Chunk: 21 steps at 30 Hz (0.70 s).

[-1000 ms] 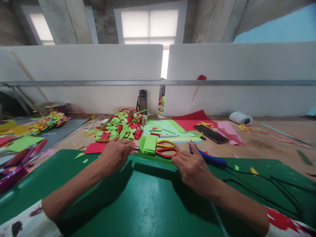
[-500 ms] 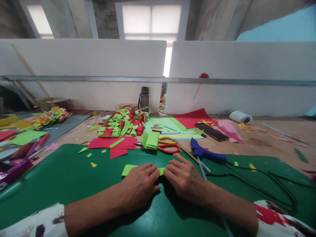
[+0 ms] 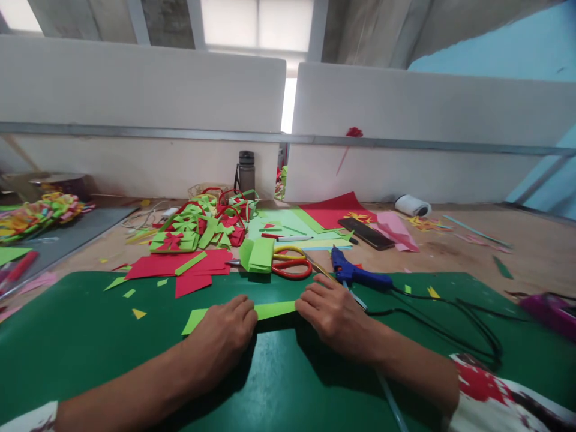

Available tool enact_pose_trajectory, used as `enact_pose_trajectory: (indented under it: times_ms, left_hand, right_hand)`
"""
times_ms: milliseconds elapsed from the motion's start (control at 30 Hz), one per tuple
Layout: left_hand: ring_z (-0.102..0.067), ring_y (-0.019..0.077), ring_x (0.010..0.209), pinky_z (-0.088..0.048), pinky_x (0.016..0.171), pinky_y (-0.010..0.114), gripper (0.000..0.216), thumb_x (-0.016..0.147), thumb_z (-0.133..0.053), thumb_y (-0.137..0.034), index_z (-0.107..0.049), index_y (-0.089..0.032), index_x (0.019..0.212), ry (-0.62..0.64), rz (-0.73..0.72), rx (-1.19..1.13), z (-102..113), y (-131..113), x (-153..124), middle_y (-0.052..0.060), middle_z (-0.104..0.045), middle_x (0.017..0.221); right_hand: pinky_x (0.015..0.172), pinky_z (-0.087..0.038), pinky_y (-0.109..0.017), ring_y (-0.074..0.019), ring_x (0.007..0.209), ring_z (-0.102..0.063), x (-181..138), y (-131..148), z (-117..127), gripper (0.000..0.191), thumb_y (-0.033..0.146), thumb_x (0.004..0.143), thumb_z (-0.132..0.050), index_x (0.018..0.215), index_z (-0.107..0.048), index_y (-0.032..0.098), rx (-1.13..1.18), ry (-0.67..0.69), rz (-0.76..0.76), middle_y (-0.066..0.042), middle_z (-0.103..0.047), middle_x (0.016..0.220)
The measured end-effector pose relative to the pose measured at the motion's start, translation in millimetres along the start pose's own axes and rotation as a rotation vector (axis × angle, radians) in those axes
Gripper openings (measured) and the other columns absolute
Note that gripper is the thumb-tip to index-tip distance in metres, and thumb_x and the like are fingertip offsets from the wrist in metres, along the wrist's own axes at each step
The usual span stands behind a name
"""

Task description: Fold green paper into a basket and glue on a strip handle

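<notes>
A bright green paper strip (image 3: 275,309) stretches between my two hands, just above the green mat (image 3: 279,372). My left hand (image 3: 227,330) is closed on it partway along, and the strip's left end sticks out past the knuckles. The right end is pinched in the fingers of my right hand (image 3: 330,315). Beyond the strip, a folded green paper piece (image 3: 257,255) lies against the scissors (image 3: 292,264), which have red and yellow handles. A blue glue gun (image 3: 360,273) lies just past my right hand. My fingertips are partly hidden.
Red paper pieces (image 3: 180,265) lie at the mat's far edge, before a heap of green and red paper shapes (image 3: 207,222). Farther back stand a dark bottle (image 3: 246,172) and a phone (image 3: 365,234) lies flat. The glue gun's black cord (image 3: 472,324) loops across the right side.
My hands have moved apart, my left hand going left, so more of the green strip shows between them. The whole view has shifted rightward.
</notes>
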<state>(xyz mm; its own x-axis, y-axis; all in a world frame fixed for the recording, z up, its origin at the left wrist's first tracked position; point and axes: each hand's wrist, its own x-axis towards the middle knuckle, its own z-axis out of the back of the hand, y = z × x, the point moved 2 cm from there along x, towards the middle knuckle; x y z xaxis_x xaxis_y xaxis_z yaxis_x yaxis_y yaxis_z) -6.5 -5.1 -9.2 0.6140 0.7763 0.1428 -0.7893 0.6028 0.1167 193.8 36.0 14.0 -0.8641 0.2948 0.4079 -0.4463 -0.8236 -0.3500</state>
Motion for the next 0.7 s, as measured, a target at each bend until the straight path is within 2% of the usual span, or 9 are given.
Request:
enact_pose_trajectory:
  times_ms: [100, 167, 267, 367, 500, 700]
  left_hand:
    - [-0.058, 0.0285, 0.104, -0.054, 0.080, 0.039, 0.026, 0.081, -0.042, 0.000, -0.060, -0.010, 0.097, 0.004, 0.011, 0.043, -2.5, 3.3, -3.7, 0.016, -0.063, 0.109]
    - [-0.058, 0.0291, 0.104, -0.054, 0.080, 0.040, 0.027, 0.081, -0.042, 0.000, -0.060, -0.010, 0.098, -0.009, 0.009, 0.049, -6.7, 4.6, -5.4, 0.016, -0.064, 0.110]
    - [-0.056, 0.0297, 0.109, -0.053, 0.084, 0.040, 0.031, 0.081, -0.043, -0.001, -0.059, -0.011, 0.105, -0.055, -0.005, 0.064, -12.9, 5.4, -7.0, 0.016, -0.062, 0.115]
    - [-0.054, 0.0294, 0.112, -0.052, 0.086, 0.040, 0.036, 0.080, -0.044, 0.000, -0.057, -0.012, 0.111, -0.024, -0.007, 0.070, -14.4, 5.5, -7.5, 0.016, -0.060, 0.119]
    - [-0.051, 0.0317, 0.117, -0.051, 0.089, 0.041, 0.044, 0.078, -0.043, 0.002, -0.055, -0.010, 0.119, 0.103, -0.008, 0.061, -5.3, 3.6, -6.7, 0.017, -0.056, 0.126]
    - [-0.048, 0.0347, 0.120, -0.051, 0.088, 0.043, 0.045, 0.078, -0.039, 0.004, -0.056, -0.004, 0.119, 0.206, 0.023, 0.035, 7.9, 3.8, -5.9, 0.020, -0.053, 0.129]
  right_hand:
    - [0.068, -0.035, -0.031, -0.0159, 0.063, -0.052, -4.5, -13.3, -3.6, 0.019, 0.008, 0.083, -0.046, 0.071, -0.059, 0.017, -0.085, 0.166, -0.177, -0.003, -0.063, 0.069]
    - [0.067, -0.036, -0.033, -0.0196, 0.069, -0.057, -8.7, -24.4, -4.2, 0.013, 0.008, 0.080, -0.051, 0.081, -0.062, 0.015, -0.166, 0.239, -0.332, -0.007, -0.066, 0.076]
    - [0.060, -0.036, -0.034, -0.0257, 0.069, -0.060, -14.5, -38.4, -3.9, 0.017, 0.005, 0.077, -0.055, 0.091, -0.063, 0.009, -0.234, 0.305, -0.488, -0.014, -0.067, 0.077]
    - [0.054, -0.036, -0.032, -0.0274, 0.071, -0.062, -15.6, -45.5, -5.0, 0.025, -0.002, 0.074, -0.052, 0.092, -0.063, 0.010, -0.240, 0.401, -0.546, -0.014, -0.067, 0.076]
    - [0.055, -0.039, -0.030, -0.0274, 0.083, -0.062, -8.3, -47.3, -7.0, 0.030, -0.003, 0.075, -0.049, 0.098, -0.063, 0.012, -0.216, 0.497, -0.567, -0.013, -0.069, 0.083]
    - [0.060, -0.043, -0.030, -0.0281, 0.085, -0.062, -1.6, -50.6, -9.9, 0.041, 0.000, 0.080, -0.044, 0.117, -0.054, 0.013, -0.185, 0.530, -0.676, -0.014, -0.069, 0.081]
